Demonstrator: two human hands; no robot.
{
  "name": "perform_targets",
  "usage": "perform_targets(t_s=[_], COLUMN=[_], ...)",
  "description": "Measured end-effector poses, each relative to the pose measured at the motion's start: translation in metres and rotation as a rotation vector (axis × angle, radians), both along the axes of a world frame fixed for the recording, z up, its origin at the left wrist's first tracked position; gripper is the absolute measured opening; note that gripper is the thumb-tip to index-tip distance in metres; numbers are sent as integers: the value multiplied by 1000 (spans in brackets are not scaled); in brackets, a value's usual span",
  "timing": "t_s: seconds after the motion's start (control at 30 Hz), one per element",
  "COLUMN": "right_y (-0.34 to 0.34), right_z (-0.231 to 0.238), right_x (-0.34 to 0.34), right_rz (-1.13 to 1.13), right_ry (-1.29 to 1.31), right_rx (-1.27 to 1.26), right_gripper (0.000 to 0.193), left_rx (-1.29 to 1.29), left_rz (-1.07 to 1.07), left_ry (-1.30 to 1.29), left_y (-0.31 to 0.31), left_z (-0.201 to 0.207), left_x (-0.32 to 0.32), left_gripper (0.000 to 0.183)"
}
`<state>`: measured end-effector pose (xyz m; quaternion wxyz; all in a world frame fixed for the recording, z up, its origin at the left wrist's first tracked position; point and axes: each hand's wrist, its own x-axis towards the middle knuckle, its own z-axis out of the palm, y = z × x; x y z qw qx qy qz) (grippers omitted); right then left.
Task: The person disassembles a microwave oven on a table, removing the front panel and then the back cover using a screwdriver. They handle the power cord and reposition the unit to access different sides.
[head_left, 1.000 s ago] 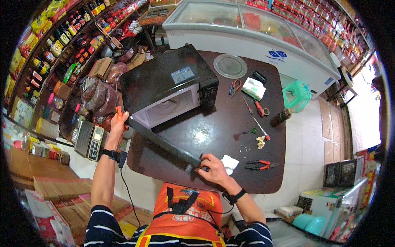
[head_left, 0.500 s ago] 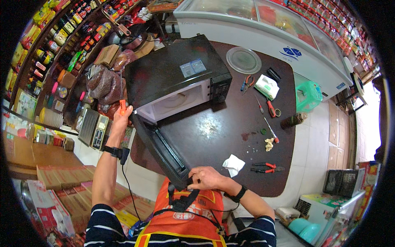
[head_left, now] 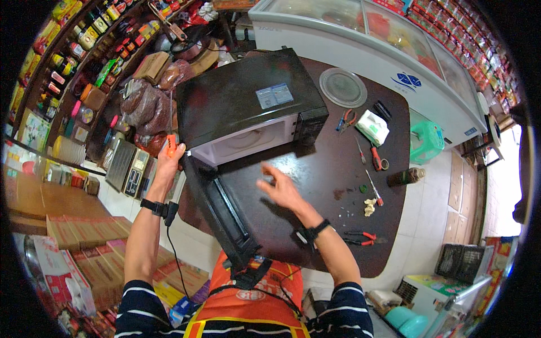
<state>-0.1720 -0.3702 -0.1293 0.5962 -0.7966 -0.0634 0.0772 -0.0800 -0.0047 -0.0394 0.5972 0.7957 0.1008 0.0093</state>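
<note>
A black microwave oven (head_left: 225, 93) stands on the dark table with its door (head_left: 209, 200) swung out toward me, showing the pale cavity. My left hand (head_left: 167, 164) is closed around an orange-handled screwdriver (head_left: 171, 144), beside the door's hinge corner. A thin shaft appears to rise from the handle along the oven's left side. Over the table in front of the cavity, my right hand (head_left: 282, 188) is held with fingers apart and nothing in them. The near end of the door lies close to my orange apron (head_left: 242, 281).
On the table's right are a glass turntable plate (head_left: 342, 88), pliers (head_left: 346, 120), a white packet (head_left: 372, 127), a roll of tape (head_left: 384, 164), a long screwdriver (head_left: 373, 188) and red-handled pliers (head_left: 360, 239). A chest freezer (head_left: 349, 48) stands behind; stocked shelves (head_left: 93, 62) line the left.
My right hand has let go of the door's near end and moved up and forward over the table. My left hand stays by the hinge corner with the screwdriver.
</note>
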Motion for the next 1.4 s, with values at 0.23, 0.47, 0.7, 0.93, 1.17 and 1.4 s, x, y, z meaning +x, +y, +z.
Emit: perform_targets(t_s=[0.23,0.47,0.7,0.93,1.17,1.4], right_y=[26,47,88,98,90,82], right_z=[-18,-55,-87,-119,-124,-74], right_x=[137,196,222,249,258,220], right_rz=[-221,-102,-24,-120,-93,78], right_ry=[-123,-91,-434,-795,-803,-590], right_rx=[-87,-443,-630,-651,-693,-694], right_gripper=[58,49,46,47,46,45], left_rx=[35,38,17,-3,-22,14], left_rz=[21,36,37,45,30,26], left_ry=[35,62,55,83,92,72], left_y=[2,4,-2,-3,1,-1], left_z=[0,-6,2,5,1,3], left_x=[-2,1,-3,-3,-3,-2], left_gripper=[31,33,32,38,38,38])
